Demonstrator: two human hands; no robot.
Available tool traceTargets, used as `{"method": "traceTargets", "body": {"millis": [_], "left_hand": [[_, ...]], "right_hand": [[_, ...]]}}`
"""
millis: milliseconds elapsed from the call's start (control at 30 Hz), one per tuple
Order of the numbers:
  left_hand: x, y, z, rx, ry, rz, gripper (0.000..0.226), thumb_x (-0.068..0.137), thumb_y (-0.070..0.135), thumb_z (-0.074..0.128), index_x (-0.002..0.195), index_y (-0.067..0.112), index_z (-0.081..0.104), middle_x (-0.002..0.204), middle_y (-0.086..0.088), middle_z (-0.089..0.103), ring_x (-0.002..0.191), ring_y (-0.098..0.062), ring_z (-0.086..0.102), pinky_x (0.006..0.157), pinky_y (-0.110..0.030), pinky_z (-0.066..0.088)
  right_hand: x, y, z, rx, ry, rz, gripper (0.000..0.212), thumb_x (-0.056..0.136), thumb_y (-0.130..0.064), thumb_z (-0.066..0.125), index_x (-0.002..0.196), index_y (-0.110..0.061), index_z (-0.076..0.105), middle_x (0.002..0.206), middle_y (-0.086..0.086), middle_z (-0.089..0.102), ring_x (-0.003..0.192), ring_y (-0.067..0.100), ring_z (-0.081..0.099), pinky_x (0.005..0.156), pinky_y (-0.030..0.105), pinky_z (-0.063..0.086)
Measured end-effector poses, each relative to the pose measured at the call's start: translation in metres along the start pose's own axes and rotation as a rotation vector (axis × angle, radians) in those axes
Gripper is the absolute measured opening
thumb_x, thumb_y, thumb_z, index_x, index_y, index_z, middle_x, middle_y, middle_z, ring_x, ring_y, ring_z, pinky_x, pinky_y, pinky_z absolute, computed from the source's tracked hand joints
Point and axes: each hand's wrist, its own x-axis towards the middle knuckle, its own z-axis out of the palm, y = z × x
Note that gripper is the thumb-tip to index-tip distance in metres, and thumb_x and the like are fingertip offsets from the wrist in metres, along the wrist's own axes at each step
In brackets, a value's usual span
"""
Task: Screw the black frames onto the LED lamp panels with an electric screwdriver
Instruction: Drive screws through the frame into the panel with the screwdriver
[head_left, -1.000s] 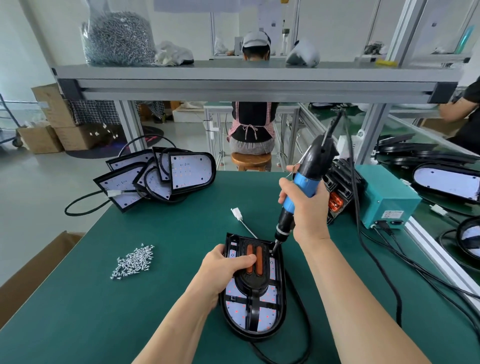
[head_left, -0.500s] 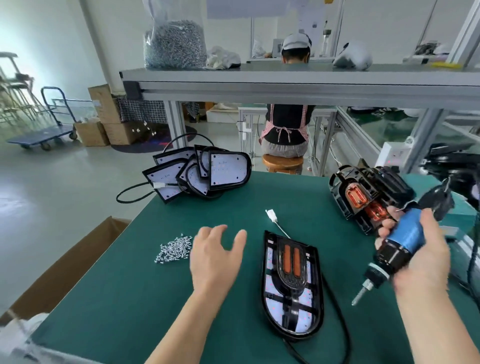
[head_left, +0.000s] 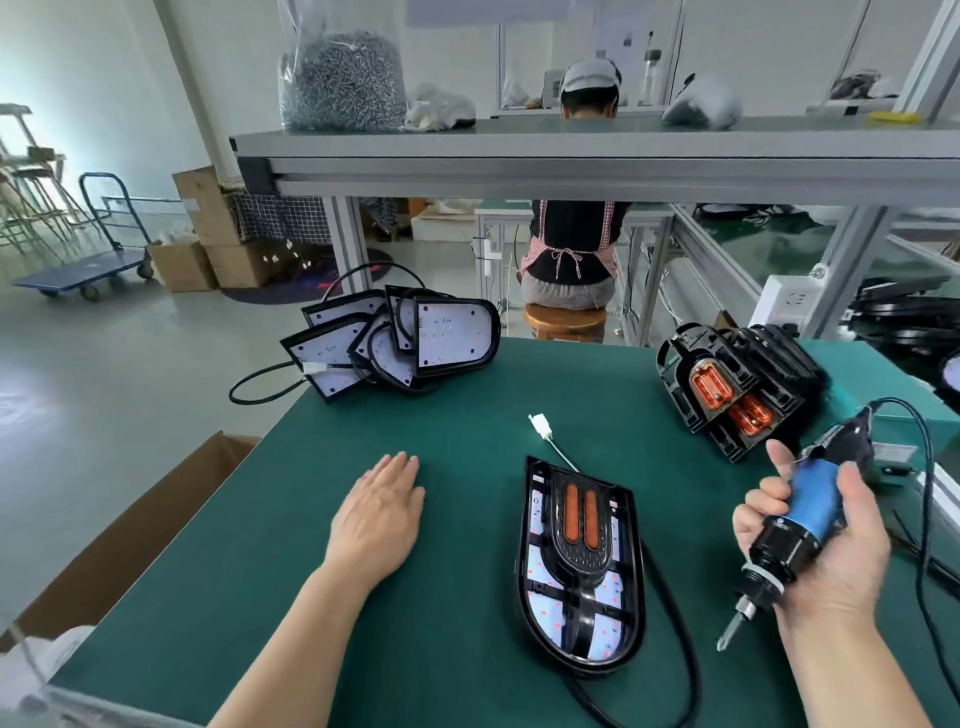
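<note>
Left hand was flat, fingers straight, over mat at 9 o'clock of LED lamp panel. Right hand gripped electric screwdriver, bit down, held clear at 3 o'clock, likely pending next fastening.

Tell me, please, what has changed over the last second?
The left hand let go of the lamp and moved left; it now lies flat on the mat. The right hand lifted the screwdriver off the lamp and drew it right, bit pointing down. The lamp stayed put, and the right hand still grips the screwdriver.
</note>
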Motion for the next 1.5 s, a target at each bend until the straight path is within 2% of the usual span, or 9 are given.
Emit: {"method": "traceTargets", "body": {"millis": [200,333,500,700,833,1100,1267,1400,1500], "left_hand": [[-0.024,0.029,0.015,-0.029,0.015,0.120,0.054,0.109,0.036,0.026,0.161,0.019,0.022,0.168,0.004,0.017,0.155,-0.009,0.010,0.125,-0.023,0.002],[-0.027,0.030,0.011,-0.164,0.107,0.101,0.048,0.107,0.031,0.042,0.153,0.016,0.042,0.161,0.003,0.037,0.151,-0.011,0.027,0.121,-0.021,0.016],[-0.028,0.025,0.006,-0.293,0.239,0.003,0.019,0.095,0.014,0.067,0.111,0.011,0.075,0.115,0.002,0.069,0.112,-0.021,0.061,0.093,-0.023,0.041],[-0.026,0.024,0.002,-0.340,0.276,-0.071,0.016,0.093,0.002,0.062,0.089,0.012,0.074,0.089,0.009,0.063,0.089,-0.017,0.056,0.069,-0.015,0.036],[-0.024,0.027,0.002,-0.407,0.299,-0.110,0.016,0.095,0.005,0.059,0.087,0.013,0.069,0.087,0.008,0.063,0.085,-0.018,0.056,0.070,-0.025,0.038],[-0.029,0.028,-0.005,-0.654,0.387,-0.215,0.016,0.091,0.008,0.070,0.084,0.021,0.076,0.088,0.021,0.066,0.087,-0.007,0.061,0.071,-0.003,0.037],[-0.039,0.040,-0.019,-0.636,0.585,-0.200,0.012,0.093,0.007,0.068,0.088,0.014,0.075,0.085,0.010,0.065,0.091,-0.021,0.061,0.079,-0.026,0.042],[-0.061,0.085,-0.037,-0.998,0.505,-0.216,0.025,0.096,0.012,0.063,0.088,0.033,0.073,0.084,0.008,0.073,0.082,-0.004,0.065,0.070,-0.009,0.046],[-0.078,0.121,-0.051,-1.401,0.314,-0.219,0.022,0.099,0.006,0.058,0.095,0.019,0.076,0.082,0.000,0.077,0.073,-0.004,0.069,0.067,-0.011,0.052]], "right_hand": [[0.001,0.004,-0.004,-0.001,0.023,0.004,0.068,0.090,-0.062,0.051,0.128,-0.007,0.063,0.081,0.000,0.057,0.064,0.012,0.051,0.054,0.024,0.042],[0.000,0.005,-0.005,-0.012,0.050,-0.023,0.058,0.093,-0.065,0.052,0.122,-0.016,0.065,0.082,-0.002,0.059,0.064,0.011,0.055,0.053,0.021,0.044],[-0.003,0.005,0.001,0.011,0.053,0.020,0.056,0.087,-0.067,0.061,0.120,-0.022,0.065,0.078,-0.005,0.057,0.063,0.009,0.053,0.054,0.021,0.045],[-0.002,0.007,0.002,0.014,0.054,0.079,0.046,0.093,-0.062,0.058,0.107,-0.017,0.061,0.075,-0.008,0.051,0.061,0.007,0.049,0.052,0.020,0.043],[-0.003,0.008,0.000,0.006,0.038,0.069,0.046,0.092,-0.061,0.061,0.107,-0.017,0.060,0.078,-0.008,0.052,0.061,0.008,0.050,0.052,0.021,0.043],[-0.007,0.015,0.012,-0.020,0.114,0.043,0.042,0.090,-0.058,0.062,0.100,-0.018,0.059,0.076,-0.008,0.053,0.058,0.006,0.051,0.049,0.019,0.043],[-0.018,0.012,0.041,-0.078,0.195,-0.077,0.032,0.090,-0.051,0.066,0.093,-0.020,0.062,0.075,-0.007,0.057,0.057,0.007,0.054,0.051,0.019,0.043],[-0.031,0.004,0.080,-0.045,0.200,-0.188,0.019,0.091,-0.038,0.073,0.084,-0.023,0.062,0.069,-0.009,0.060,0.058,0.008,0.055,0.057,0.019,0.044],[-0.042,0.000,0.110,0.009,0.177,-0.277,0.016,0.090,-0.027,0.074,0.091,-0.019,0.061,0.066,-0.006,0.058,0.060,0.009,0.055,0.063,0.019,0.048]]}}
